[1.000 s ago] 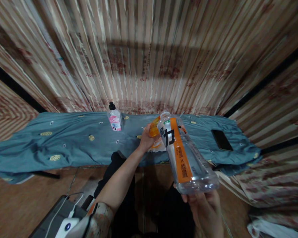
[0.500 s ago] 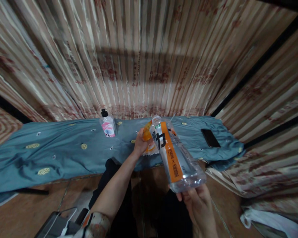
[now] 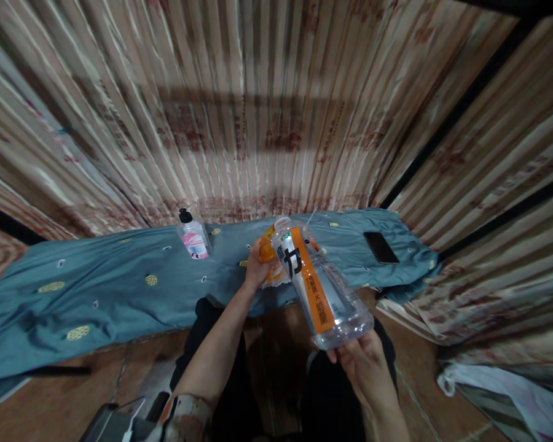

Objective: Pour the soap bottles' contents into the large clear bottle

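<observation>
A large clear plastic bottle [image 3: 320, 288] with an orange and silver label leans in front of me, its neck pointing away and its base near me. My right hand [image 3: 362, 362] has its fingers around and under that base. My left hand [image 3: 257, 269] is closed on an orange, shiny thing [image 3: 268, 247] beside the bottle's neck. The bottle partly hides this thing, so I cannot make out its kind. Just below it shows a crinkled orange-and-white wrapper [image 3: 275, 277], also half covered by the bottle.
A blue patterned cloth [image 3: 133, 264] covers a long bench. On it stand a clear pump-top bottle [image 3: 195, 238] with a pink label, left, and a dark phone [image 3: 381, 247], right. Striped curtains [image 3: 258, 123] hang behind. A grey box with a white cable [image 3: 131, 420] is at lower left.
The whole view has shifted slightly, with bench items appearing a little further left. Both hands keep their hold, and the large bottle stays tilted much as before.
</observation>
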A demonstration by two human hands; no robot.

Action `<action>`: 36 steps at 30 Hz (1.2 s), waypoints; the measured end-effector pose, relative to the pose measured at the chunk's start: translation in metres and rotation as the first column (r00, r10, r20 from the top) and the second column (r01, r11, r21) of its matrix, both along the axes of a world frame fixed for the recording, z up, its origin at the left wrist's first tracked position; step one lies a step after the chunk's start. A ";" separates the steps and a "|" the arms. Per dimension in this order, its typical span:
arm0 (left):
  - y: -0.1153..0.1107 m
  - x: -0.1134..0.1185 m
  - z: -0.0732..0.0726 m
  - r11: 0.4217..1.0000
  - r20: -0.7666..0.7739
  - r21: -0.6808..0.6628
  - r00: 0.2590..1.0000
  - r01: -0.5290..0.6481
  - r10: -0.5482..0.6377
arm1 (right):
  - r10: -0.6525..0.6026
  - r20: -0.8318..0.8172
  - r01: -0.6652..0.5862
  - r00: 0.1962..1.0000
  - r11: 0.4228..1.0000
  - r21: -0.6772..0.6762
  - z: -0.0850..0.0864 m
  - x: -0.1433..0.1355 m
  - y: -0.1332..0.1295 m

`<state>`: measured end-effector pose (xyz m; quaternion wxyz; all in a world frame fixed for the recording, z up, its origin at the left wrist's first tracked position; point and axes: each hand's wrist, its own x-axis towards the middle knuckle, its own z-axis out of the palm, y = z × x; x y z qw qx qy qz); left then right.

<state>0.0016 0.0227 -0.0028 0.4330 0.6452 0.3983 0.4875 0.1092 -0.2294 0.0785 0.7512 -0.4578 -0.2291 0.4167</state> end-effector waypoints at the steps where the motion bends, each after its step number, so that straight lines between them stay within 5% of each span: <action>1: 0.000 0.000 0.000 1.000 0.007 -0.007 1.000 0.010 -0.010 | 0.009 -0.002 -0.009 1.000 1.000 -0.003 0.000 0.001 0.000; 36: 0.005 0.001 -0.010 0.999 0.029 0.001 0.999 -0.045 0.045 | 0.009 -0.073 -0.011 0.997 1.000 -0.029 -0.002 0.008 0.000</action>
